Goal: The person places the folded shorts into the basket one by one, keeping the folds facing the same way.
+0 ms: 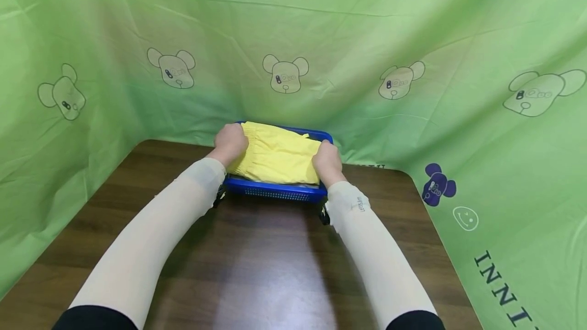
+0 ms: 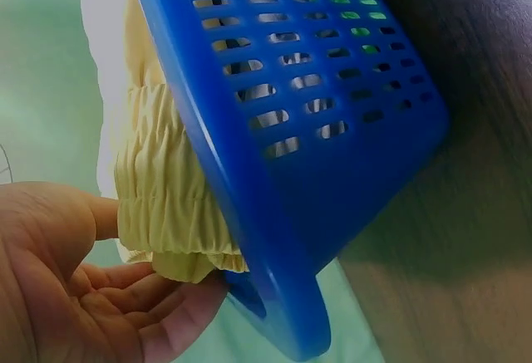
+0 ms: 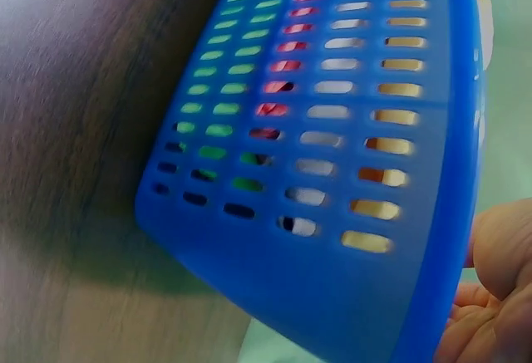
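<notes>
A folded yellow garment with a gathered elastic waistband, apparently shorts (image 1: 279, 154), lies on top in a blue plastic basket (image 1: 275, 191). My left hand (image 1: 231, 144) pinches the waistband end; the left wrist view shows the thumb on one side of the gathered cloth (image 2: 166, 180) and the fingers on the other, beside the rim. At the opposite end, my right hand (image 1: 328, 161) grips the yellow cloth with curled fingers close to the basket's right rim. In the right wrist view the basket wall hides part of that hand (image 3: 503, 296).
Through the basket's slots show white, red and green things (image 3: 287, 64) beneath the yellow cloth. The basket stands at the far edge of a dark wooden table (image 1: 270, 258). A green curtain (image 1: 339, 24) printed with bear heads hangs behind and along both sides.
</notes>
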Demonstrator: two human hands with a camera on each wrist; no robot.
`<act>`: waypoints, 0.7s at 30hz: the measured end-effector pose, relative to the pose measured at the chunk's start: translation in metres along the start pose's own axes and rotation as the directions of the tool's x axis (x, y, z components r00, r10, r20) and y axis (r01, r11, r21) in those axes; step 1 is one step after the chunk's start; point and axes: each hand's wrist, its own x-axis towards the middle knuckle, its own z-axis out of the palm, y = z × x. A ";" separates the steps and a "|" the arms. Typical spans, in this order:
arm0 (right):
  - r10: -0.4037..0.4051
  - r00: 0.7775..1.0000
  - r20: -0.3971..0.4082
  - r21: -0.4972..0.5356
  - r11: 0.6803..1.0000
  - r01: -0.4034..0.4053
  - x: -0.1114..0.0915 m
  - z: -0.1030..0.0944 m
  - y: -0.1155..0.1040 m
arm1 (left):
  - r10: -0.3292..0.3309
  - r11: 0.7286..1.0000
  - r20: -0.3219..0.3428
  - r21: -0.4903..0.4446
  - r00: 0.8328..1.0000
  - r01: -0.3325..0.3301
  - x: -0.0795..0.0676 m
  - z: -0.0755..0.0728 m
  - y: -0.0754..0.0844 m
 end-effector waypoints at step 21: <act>-0.217 0.976 -0.007 -0.197 0.957 0.211 -0.014 -0.009 -0.005 | 0.122 0.989 0.026 0.080 0.992 -0.123 -0.010 -0.009 -0.011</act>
